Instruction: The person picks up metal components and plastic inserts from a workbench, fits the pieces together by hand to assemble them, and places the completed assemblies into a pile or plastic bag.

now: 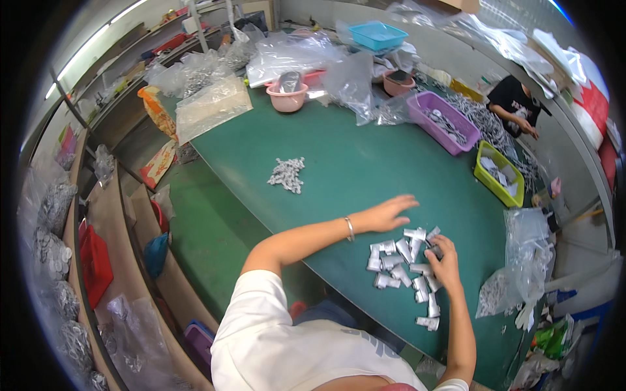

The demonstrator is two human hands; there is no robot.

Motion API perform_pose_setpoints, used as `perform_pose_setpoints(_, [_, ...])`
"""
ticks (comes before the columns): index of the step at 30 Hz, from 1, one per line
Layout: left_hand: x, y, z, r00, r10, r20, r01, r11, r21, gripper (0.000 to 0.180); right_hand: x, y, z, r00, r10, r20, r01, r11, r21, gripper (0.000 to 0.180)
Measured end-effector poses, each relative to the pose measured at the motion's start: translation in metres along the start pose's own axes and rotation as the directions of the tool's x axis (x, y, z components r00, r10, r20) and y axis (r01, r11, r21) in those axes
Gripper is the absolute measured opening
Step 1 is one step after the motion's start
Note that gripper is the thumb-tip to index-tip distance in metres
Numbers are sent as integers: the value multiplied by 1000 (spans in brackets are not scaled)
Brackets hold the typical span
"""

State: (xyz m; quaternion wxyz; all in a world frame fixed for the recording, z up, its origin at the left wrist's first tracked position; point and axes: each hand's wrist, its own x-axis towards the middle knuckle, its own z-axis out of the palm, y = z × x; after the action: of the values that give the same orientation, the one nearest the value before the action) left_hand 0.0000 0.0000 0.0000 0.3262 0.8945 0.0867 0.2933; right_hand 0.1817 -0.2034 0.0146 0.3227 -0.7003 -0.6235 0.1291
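L hand (391,215) spread over green tbl (352,156), R hand (446,262) pinching dark-gray pc (433,251) by silvery metal pcs (392,262).

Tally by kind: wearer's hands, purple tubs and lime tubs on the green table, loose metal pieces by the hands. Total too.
Hands: 2 (left hand, right hand)
Purple tub: 1
Lime tub: 1
Metal pieces: at least 12; overlaps prevent an exact count
Total: at least 16

The green table (355,150) bears silvery metal pieces (392,262).
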Motion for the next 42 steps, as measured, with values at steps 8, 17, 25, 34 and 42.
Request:
perform_pose_setpoints(8, [-25, -146, -198, 697, -176, -695, 479, 836, 268, 49, 27, -138, 117, 894, -404, 195, 404, 914, 41, 45])
perform_pose_setpoints(17, [4, -263, -342, 515, -374, -771, 819, 480, 314, 43, -8, -135, 146, 965, -212, 154, 211, 977, 21, 40])
perform_pose_setpoints(25, [65, -326, -387, 440, -154, -885, 840, 419, 345, 55, -15, -111, 173, 956, 155, 250, -177, 982, 70, 50])
perform_pose_setpoints(34, [67, -351, -411, 226, -302, -926, 955, 256, 149, 31, -67, -26, 230, 871, 341, 353, -392, 917, 80, 53])
perform_pose_setpoints(42, [67, -387, -431, 202, -357, -912, 953, 286, 100, 74, -102, 23, 257, 894, 283, 347, -327, 942, 75, 50])
